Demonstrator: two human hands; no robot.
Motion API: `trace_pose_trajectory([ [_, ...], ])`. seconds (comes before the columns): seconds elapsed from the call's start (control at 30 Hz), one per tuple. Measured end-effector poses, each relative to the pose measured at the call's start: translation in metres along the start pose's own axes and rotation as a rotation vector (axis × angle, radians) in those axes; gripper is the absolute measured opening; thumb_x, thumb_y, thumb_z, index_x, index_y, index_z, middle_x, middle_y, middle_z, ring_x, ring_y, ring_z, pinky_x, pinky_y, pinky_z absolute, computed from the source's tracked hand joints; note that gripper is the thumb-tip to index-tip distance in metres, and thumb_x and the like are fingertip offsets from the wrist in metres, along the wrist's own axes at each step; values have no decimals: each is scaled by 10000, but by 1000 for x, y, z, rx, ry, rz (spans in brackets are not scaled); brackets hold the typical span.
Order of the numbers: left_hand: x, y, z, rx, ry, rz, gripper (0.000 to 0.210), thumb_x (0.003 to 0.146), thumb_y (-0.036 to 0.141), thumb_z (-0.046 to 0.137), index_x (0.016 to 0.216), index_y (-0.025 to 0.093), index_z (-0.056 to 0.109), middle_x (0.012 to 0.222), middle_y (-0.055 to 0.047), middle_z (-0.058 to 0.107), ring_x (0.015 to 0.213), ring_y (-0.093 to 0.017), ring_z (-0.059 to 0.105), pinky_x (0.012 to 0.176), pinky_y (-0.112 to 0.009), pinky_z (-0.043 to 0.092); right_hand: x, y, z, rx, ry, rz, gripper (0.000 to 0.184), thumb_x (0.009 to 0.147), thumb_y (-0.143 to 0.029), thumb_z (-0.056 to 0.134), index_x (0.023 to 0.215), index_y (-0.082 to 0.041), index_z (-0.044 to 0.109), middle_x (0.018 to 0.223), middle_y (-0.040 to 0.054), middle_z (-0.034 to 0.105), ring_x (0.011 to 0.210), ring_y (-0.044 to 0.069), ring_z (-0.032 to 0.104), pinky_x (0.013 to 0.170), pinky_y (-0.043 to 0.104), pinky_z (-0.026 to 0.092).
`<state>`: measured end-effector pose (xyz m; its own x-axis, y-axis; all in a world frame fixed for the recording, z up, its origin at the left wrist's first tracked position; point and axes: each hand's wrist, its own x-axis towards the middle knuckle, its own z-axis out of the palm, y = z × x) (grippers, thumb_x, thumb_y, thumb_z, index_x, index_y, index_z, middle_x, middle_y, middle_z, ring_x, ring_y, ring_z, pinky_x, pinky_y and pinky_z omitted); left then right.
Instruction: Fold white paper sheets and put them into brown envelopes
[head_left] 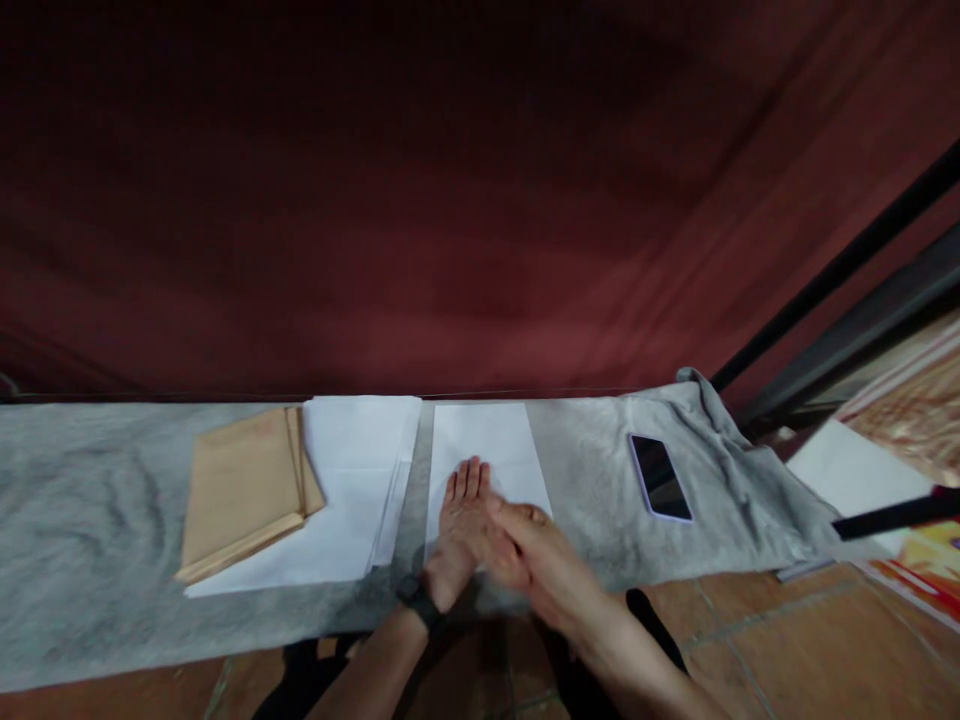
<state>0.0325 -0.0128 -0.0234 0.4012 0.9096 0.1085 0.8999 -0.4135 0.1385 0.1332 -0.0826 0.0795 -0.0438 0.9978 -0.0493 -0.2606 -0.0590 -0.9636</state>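
Paper is the work in hand: one white sheet (pixel 480 432) lies flat near the middle of the grey cloth-covered surface (pixel 82 520), its top close to the far edge and its lower part hidden by the hands. The left hand (pixel 465 520) rests on it palm down, fingers extended close together and pointing to the far edge, apparently pressing rather than gripping. The right hand (pixel 536 550) comes in from the near edge, thumb stretched out and fingers curled beside and partly over the left hand; it is blurred, so I cannot tell whether it pinches anything. So far, the sheet has been set out apart from the stack of white sheets (pixel 345 490) to its left; it looks unfolded where it shows, though a faint crease is too unclear to confirm. By my reading, the work on this sheet is unfinished, since both hands are at it. The stack, which runs from the far edge toward the near edge, leaves more sheets available. On its left side lie several brown envelopes (pixel 240 475), overlapping; whether anything is inside them cannot be told. A phone (pixel 660 478) lies toward the surface's right end, well apart from the hands.
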Motion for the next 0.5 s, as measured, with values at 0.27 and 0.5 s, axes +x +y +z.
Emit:
trace_pose_trajectory([
  [0.27,-1,1,-4,-2,22,-3,548,981,323,438,1486,111,464,1577,-148,403,1474,-295,354,1209,-459,300,37,39,-122,-1521,502,-45,226,925,-156,443,913,-188,667,941,122,686,851,231,652,770,330,471],
  [0.5,1,-2,-6,-12,50,0,501,992,292,406,1452,124,509,1532,-149,473,1435,-289,424,1179,-472,350,45,59,-145,-1687,692,-82,323,930,-178,405,1081,-86,675,1060,253,681,996,370,666,873,497,477],
])
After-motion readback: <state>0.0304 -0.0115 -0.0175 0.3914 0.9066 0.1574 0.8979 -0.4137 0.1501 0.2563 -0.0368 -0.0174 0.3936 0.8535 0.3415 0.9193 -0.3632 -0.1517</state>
